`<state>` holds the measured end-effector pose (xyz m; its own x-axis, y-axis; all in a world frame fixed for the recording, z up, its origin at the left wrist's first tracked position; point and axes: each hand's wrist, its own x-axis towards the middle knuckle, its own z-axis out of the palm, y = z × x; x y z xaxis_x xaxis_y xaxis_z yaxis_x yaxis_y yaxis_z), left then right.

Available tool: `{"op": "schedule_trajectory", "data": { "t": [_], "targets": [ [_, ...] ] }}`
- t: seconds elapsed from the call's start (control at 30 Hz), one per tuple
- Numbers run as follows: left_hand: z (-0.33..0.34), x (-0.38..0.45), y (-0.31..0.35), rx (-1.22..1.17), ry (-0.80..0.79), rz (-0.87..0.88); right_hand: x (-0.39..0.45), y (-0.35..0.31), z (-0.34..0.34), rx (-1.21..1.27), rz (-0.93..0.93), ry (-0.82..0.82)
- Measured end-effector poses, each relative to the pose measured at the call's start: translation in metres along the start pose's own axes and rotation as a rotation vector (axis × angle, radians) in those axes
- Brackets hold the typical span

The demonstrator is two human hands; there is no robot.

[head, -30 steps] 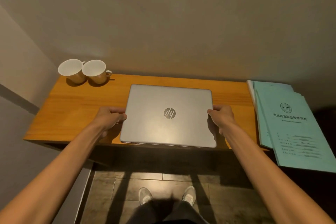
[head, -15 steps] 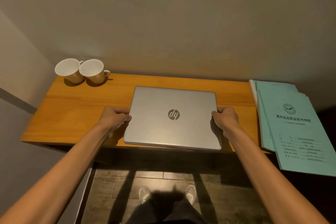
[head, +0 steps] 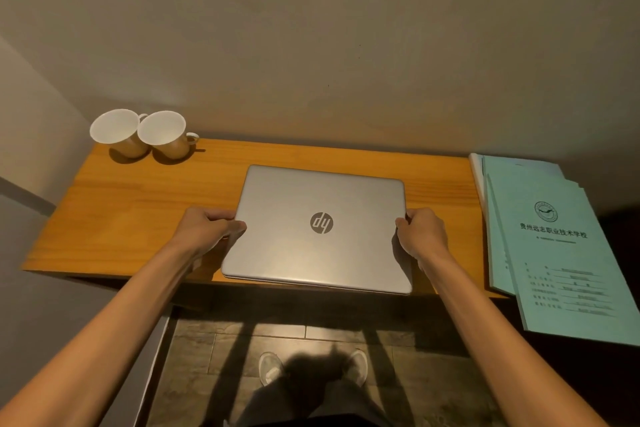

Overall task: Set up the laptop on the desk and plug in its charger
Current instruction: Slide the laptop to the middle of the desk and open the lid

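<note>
Head view — one laptop [head: 320, 229], two hands [head: 207, 230], two cups [head: 162, 133]

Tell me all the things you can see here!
desk: one, orange wood, against the wall
laptop: one, silver, shut, middle of the desk, near edge
cups: two, white, touching, far left corner of the desk
booklets: a stack, pale green, right end of the desk, hanging over its front edge
floor: dark tiles, under the desk
shoes: two, white, on the floor
left hand: grip on the laptop's left edge
right hand: grip on the laptop's right edge
</note>
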<state>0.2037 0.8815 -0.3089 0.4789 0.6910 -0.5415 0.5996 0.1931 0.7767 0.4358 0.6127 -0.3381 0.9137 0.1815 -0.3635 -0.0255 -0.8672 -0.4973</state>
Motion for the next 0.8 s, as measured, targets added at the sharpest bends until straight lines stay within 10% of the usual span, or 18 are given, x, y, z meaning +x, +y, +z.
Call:
{"op": "schedule_trajectory", "data": {
  "t": [0.47, 0.8],
  "targets": [
    [0.004, -0.005, -0.007, 0.083, 0.099, 0.069, 0.006, 0.005, -0.009, -0.181, -0.177, -0.049],
    [-0.001, -0.025, -0.030, 0.066, 0.149, 0.066, -0.065, 0.005, 0.013, -0.395, -1.053, -0.201]
  ]
}}
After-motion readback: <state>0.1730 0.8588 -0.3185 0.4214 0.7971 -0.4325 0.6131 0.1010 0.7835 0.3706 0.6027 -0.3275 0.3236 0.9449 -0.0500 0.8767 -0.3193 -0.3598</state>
